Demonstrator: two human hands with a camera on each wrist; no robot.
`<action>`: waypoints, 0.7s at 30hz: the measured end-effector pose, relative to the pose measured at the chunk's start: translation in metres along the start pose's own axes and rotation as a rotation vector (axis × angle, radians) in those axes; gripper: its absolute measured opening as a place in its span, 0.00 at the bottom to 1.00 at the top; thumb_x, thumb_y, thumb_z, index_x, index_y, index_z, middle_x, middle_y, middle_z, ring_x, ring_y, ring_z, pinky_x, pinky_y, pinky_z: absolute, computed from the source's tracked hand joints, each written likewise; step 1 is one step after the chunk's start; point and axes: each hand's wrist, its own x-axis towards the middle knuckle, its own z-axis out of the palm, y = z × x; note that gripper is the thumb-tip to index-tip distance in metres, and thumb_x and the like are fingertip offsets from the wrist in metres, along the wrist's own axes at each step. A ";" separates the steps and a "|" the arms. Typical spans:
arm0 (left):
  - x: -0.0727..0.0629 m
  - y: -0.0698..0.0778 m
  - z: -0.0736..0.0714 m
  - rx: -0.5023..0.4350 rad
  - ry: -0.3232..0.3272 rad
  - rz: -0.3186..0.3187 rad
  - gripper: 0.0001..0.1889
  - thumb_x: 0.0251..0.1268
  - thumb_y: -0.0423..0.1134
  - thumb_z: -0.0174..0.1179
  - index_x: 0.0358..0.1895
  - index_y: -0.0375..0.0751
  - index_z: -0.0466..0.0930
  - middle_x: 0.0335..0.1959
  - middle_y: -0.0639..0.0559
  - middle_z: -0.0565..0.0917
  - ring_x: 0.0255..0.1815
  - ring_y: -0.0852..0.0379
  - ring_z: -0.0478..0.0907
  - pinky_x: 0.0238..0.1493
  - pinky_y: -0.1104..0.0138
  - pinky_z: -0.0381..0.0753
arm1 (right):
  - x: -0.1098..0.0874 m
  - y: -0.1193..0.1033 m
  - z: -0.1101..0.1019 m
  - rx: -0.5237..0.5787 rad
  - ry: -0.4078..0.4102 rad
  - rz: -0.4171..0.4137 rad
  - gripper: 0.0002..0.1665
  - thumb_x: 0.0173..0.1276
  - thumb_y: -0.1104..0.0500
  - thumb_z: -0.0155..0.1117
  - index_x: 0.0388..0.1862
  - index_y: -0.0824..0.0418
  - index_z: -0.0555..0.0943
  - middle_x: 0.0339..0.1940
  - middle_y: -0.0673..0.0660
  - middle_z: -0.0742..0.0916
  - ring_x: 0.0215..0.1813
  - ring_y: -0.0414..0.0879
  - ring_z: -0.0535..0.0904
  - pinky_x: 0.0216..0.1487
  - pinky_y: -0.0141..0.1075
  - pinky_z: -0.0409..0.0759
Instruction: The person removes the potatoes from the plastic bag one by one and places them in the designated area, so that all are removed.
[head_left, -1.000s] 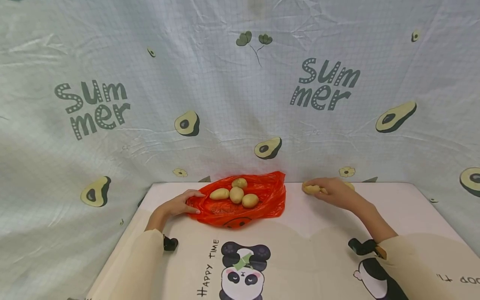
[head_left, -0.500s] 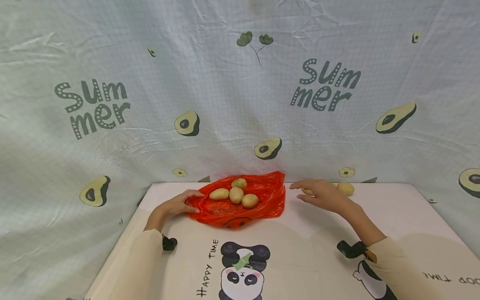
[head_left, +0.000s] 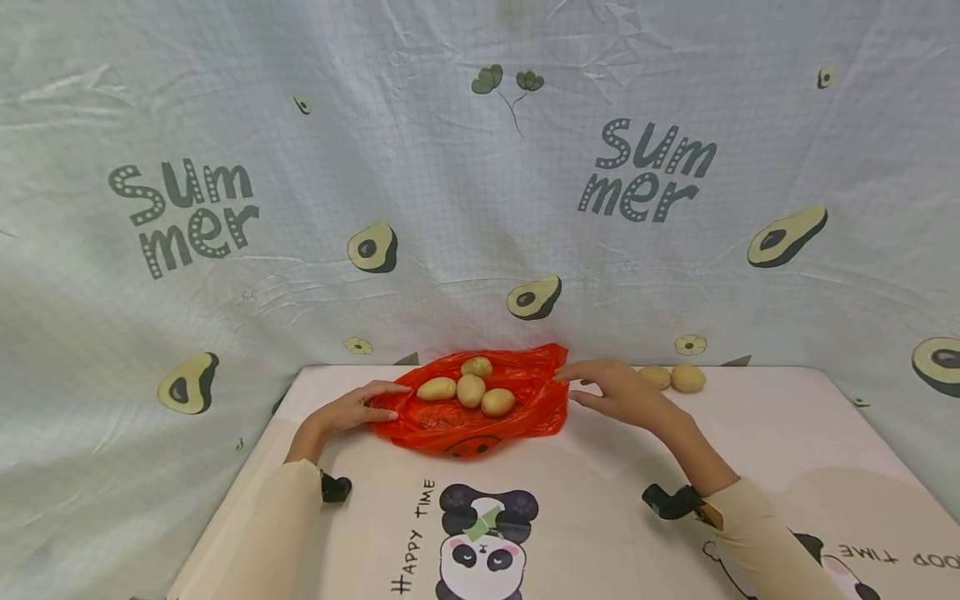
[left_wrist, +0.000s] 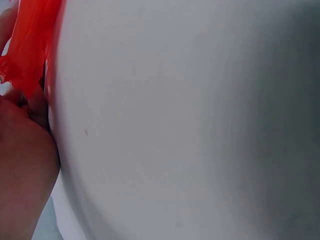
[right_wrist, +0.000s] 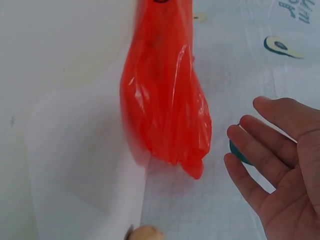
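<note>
A red plastic bag (head_left: 536,408) lies on its side, mouth facing up, with several potatoes (head_left: 471,390) grouped on it. At the bag's left edge my left hand (head_left: 356,408) holds the plastic between thumb and fingers; in the left wrist view the red film passes over the fingertips of that hand (left_wrist: 22,145). My right hand (head_left: 618,392) reaches to the bag's right edge, fingers extended, nothing in its grip. In the right wrist view its fingers (right_wrist: 260,155) are spread and apart from the bag (right_wrist: 167,100).
Two more potatoes (head_left: 688,379) sit at the table's back edge, right of my right hand. A potato (right_wrist: 146,233) shows at the bottom of the right wrist view. A printed curtain (head_left: 450,167) hangs behind the white table (head_left: 600,517).
My right hand has left the potatoes at the right and moved left to the bag's right edge, its fingers straightening. My left hand keeps its place on the bag.
</note>
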 end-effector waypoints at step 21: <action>0.000 -0.002 -0.004 -0.065 -0.020 -0.021 0.22 0.73 0.44 0.60 0.67 0.43 0.78 0.73 0.37 0.67 0.75 0.33 0.57 0.74 0.34 0.54 | 0.060 -0.022 0.002 0.052 -0.167 -0.106 0.16 0.74 0.59 0.64 0.59 0.58 0.84 0.55 0.52 0.88 0.57 0.51 0.83 0.59 0.45 0.83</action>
